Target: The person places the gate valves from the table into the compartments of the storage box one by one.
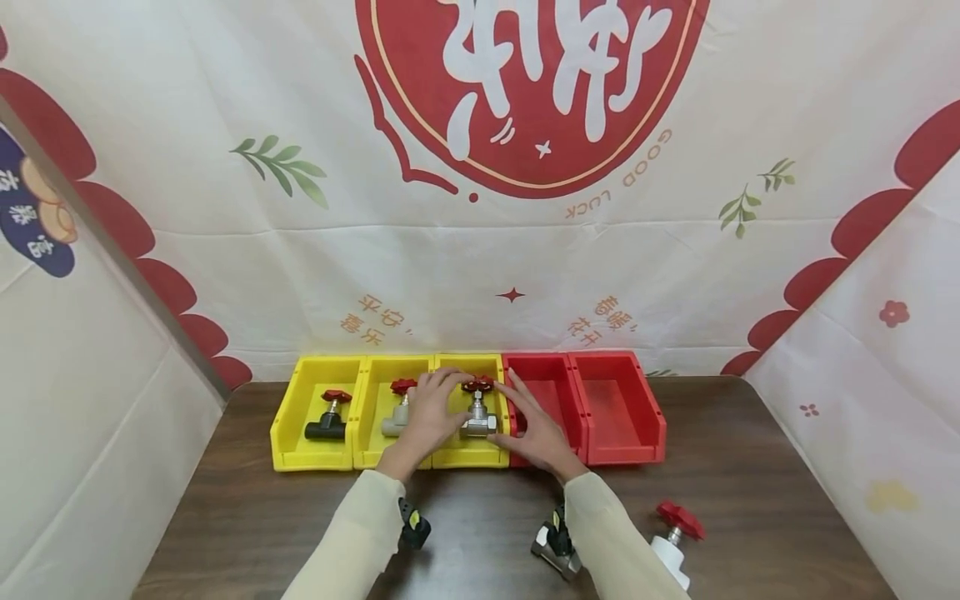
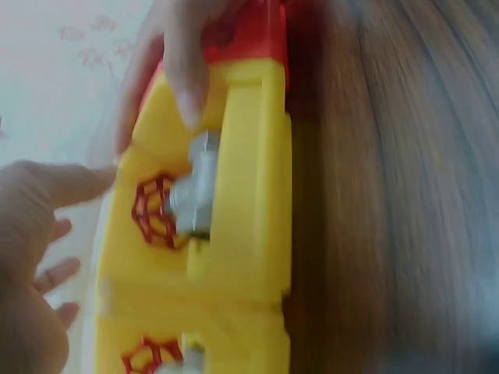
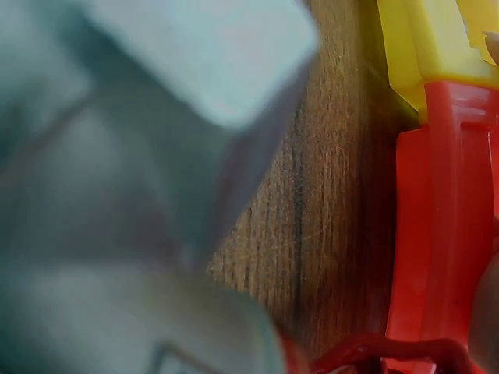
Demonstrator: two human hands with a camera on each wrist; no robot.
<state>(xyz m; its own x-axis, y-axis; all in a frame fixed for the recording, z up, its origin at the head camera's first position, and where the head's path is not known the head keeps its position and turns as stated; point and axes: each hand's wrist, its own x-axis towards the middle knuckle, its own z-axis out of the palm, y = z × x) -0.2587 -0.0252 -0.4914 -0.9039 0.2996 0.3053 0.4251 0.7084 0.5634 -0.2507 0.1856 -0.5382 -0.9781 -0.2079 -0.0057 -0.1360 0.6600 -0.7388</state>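
A silver metal valve with a red handwheel (image 1: 478, 421) sits in the third yellow bin (image 1: 472, 458); the left wrist view shows its metal body (image 2: 196, 187) lying along the bin's front wall. My left hand (image 1: 431, 417) hovers at this bin's left side, thumb and fingers spread. From the right, my right hand (image 1: 536, 433) reaches over the near red bin's edge, its fingers parted and loosely bent toward the valve. The gap between both hands frames the valve, and neither grips anything. In the right wrist view a blurred grey shape (image 3: 117, 179) covers the left half.
The two other yellow bins hold a black valve (image 1: 326, 427) and a grey valve (image 1: 393, 423). Two red bins (image 1: 626, 454) adjoin on the right. A metal fitting (image 1: 551, 557) lies by my right wrist, and a white valve (image 1: 670, 550) farther right on the wooden table (image 1: 750, 467).
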